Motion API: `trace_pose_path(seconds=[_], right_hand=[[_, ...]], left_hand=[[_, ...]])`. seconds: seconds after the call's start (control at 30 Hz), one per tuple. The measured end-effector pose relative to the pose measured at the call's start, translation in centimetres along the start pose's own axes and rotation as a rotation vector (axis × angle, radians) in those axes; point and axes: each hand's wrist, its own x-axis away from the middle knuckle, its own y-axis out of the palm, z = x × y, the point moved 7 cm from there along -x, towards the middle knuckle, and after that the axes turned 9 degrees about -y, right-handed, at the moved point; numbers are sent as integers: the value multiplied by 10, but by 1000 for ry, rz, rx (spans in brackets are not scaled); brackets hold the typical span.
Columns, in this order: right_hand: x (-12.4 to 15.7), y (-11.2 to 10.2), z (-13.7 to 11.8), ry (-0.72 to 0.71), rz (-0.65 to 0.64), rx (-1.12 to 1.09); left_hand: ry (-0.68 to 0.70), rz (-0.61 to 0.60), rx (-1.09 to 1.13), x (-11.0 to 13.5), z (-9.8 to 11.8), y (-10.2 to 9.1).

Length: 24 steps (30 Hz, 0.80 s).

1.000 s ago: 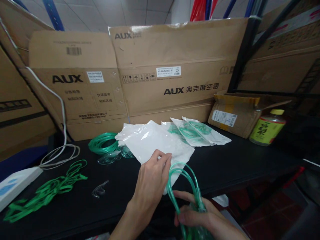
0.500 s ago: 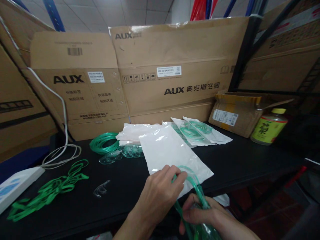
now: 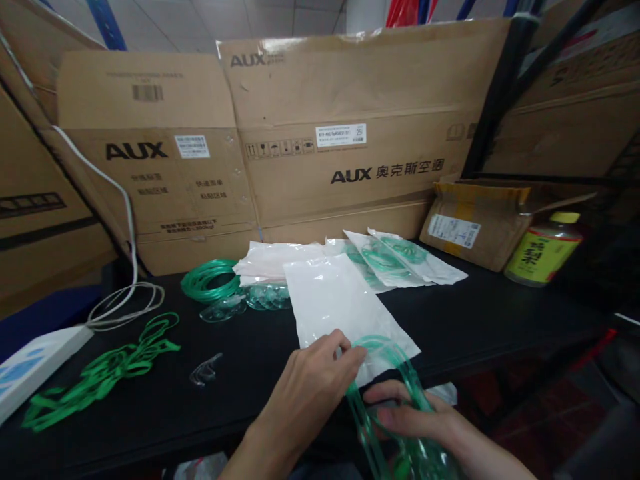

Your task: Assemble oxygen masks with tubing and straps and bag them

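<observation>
A white pouch with a clear film side lies at the bench's front edge, its near end toward me. My left hand pinches at that near end; its fingertips meet the green tubing there, and whether they also grip the tubing is hidden. My right hand is wrapped around a coil of clear green tubing, whose top loop lies over or inside the pouch's near end; I cannot tell which. Below the right hand hangs a clear green plastic piece, partly cut off by the frame.
Filled pouches and a stack of white pouches lie behind. To the left are coiled green tubing, clear masks, green straps, small clear strips and a power strip. A carton and bottle stand right.
The right hand and tubing have shifted slightly right and down, and the right fingers look looser. The pouch's near end has moved a little. The camera view has tilted slightly.
</observation>
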Motion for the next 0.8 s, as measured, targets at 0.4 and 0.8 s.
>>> trace_pose_path(seconds=[0.4,0.8], right_hand=[[8,29,-21,5,125,-160],[1,33,-26,-206,-108,-320]], left_hand=[[-92,183,356,3,12,-10],[-124,167,221,-5,6,-5]])
